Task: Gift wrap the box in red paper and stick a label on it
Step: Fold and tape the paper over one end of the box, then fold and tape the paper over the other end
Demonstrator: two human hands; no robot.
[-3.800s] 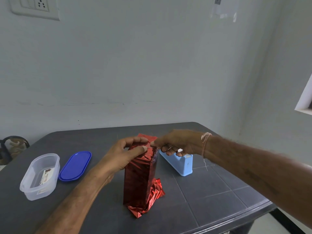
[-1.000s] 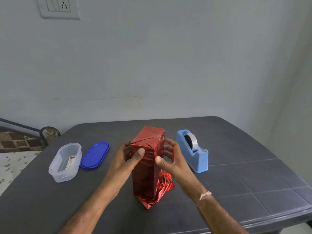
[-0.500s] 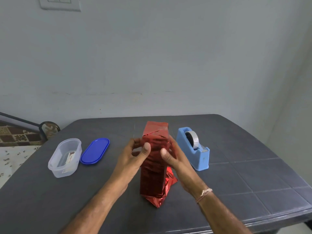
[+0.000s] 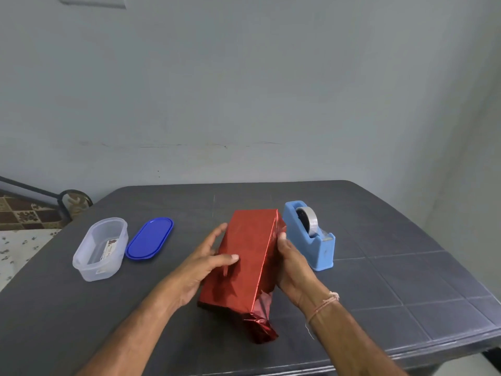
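The red-wrapped box (image 4: 244, 261) is held tilted over the table (image 4: 406, 280), loose foil end nearest. The left hand (image 4: 202, 263) is spread against one side; the right hand (image 4: 291, 264) is curled round the opposite edge. Judged light, stiff, slippery; best gripped across the long faces.

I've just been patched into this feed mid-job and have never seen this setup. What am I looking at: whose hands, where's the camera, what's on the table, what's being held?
There is no machine here. A person works with bare hands, and the single picture comes from a camera worn on their head, looking forward and down. The left hand presses with straight fingers against the red-wrapped box. The right hand grips its other side. The box is held tilted, and loose paper bunches at its near end. On the dark table are a blue tape dispenser, a clear tub and a blue lid beside it.
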